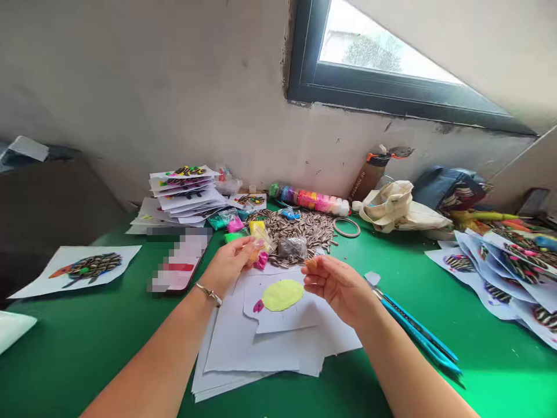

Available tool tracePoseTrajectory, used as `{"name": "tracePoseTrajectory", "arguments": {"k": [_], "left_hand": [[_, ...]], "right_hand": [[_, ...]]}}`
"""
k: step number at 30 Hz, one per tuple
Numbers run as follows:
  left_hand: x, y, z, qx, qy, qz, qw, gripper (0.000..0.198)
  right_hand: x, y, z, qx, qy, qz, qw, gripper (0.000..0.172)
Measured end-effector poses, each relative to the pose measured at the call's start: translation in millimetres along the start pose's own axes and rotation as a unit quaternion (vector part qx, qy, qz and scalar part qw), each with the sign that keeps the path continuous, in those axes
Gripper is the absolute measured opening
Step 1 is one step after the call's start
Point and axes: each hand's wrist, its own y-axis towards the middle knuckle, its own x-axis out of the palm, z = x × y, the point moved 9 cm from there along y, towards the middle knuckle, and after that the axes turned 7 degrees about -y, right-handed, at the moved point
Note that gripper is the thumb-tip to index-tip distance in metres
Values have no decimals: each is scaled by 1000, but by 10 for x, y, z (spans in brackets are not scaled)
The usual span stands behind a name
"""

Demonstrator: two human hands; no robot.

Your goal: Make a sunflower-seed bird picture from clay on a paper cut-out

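The desk (104, 354) spans the lower frame. At lower centre it carries the paper stack (252, 358); beyond, the seeds (319, 226) are heaped at frame centre. Your right hand (342, 285), right of centre, is closed in a fingertip pinch on an orange bit, its other fingers curled. Your left hand (235, 259), left of centre, is nearly closed, gripping a clear packet (259, 236). On the top sheet (282, 324), the yellow-green oval (282, 295) lies flat; the purple piece (258, 306) touches its left end. The orange bit (310, 264) is above the sheet's upper right.

Step in hand, as judged: portioning modelling material. The next move calls for a light pinch, to avoid deforming the bit.

Your left fingertips merge with the packet; its contents are unclear. Your fingers partly cover the bit. Both forearms are cut off at the lower edge.
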Motion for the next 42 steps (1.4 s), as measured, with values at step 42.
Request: {"name": "tracePoseTrajectory", "arguments": {"k": [42], "left_hand": [[746,-391,135,82,93,-165,979,27]], "right_hand": [[364,-77,12,-131,-351,-6,927,19]]}}
